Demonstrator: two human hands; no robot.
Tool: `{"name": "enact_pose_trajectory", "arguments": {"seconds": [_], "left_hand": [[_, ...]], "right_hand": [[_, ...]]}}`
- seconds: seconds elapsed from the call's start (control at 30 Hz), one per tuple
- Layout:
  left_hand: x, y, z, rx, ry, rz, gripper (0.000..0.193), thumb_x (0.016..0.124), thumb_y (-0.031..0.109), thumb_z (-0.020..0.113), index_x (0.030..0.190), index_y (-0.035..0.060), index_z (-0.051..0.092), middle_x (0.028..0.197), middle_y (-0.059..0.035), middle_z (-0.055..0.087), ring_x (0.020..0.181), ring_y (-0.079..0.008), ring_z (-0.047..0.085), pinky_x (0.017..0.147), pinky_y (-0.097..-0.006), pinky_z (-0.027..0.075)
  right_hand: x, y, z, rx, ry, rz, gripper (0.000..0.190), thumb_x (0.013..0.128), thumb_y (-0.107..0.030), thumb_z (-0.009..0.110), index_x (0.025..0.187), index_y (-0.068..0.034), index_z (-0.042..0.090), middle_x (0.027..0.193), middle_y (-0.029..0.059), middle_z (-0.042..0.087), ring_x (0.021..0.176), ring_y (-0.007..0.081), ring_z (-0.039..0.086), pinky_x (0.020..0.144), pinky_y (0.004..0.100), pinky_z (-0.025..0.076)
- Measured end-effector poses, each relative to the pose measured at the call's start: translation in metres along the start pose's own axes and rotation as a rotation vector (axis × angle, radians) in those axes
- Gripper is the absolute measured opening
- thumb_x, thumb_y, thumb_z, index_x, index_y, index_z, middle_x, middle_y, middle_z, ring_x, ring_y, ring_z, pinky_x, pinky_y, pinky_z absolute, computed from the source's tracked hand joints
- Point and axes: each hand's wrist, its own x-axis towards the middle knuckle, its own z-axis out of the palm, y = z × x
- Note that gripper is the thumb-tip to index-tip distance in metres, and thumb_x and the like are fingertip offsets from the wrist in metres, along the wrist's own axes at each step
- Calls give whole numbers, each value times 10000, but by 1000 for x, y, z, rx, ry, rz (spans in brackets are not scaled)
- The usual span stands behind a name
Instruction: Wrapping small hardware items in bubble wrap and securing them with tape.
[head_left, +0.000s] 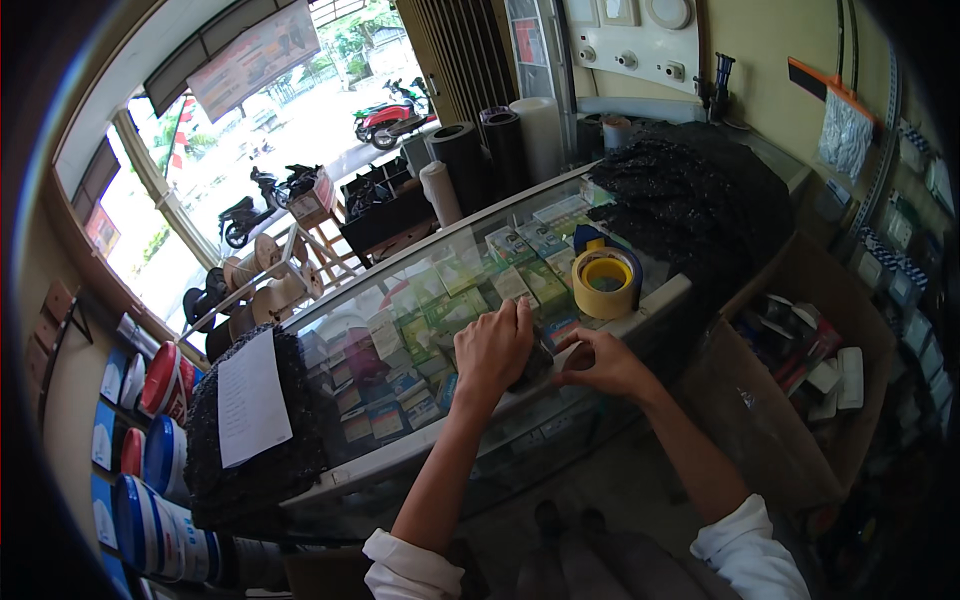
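My left hand (491, 349) is closed over a small dark package (537, 360), which looks wrapped in black plastic and rests at the near edge of the glass display counter (405, 444). The hand hides much of it. Just right of the package, my right hand (609, 365) has its thumb and index finger curved apart, with nothing visible between them. Beyond that hand, rolls of tape (602, 289) stand on the glass, a yellowish one in front and a blue dispenser part behind.
Black bubble wrap (690, 187) is heaped at the counter's right end. More black wrap (259, 480) lies at the left under a handwritten paper (251, 397). An open cardboard box (765, 420) with boxed goods stands at right. Paint buckets (169, 525) line the left wall.
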Motion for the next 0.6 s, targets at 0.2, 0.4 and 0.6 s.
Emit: {"name": "enact_pose_trajectory", "arguments": {"seconds": [0.2,0.4,0.6], "left_hand": [[11,-6,4,-26,21,-34,491,952,372,273,841,32,609,797,-225,633,799,-399,608,741,-493,449],[26,-18,10,-42,-27,-33,515,952,378,261,865,26,628,833,-234,632,850,-405,596,776,-500,443],[41,-47,31,-27,-53,48,563,951,392,245,858,-2,636,924,-253,623,918,-416,577,833,-495,432]], "right_hand": [[9,-2,-9,-170,66,103,350,733,-233,731,1013,-31,674,732,82,670,712,124,641,653,254,479],[-3,-13,-5,23,52,62,273,807,-230,652,931,12,659,798,79,672,738,133,635,699,243,472],[-1,-14,10,333,63,175,144,781,-120,713,827,-13,628,839,71,666,816,118,628,800,254,476]]}}
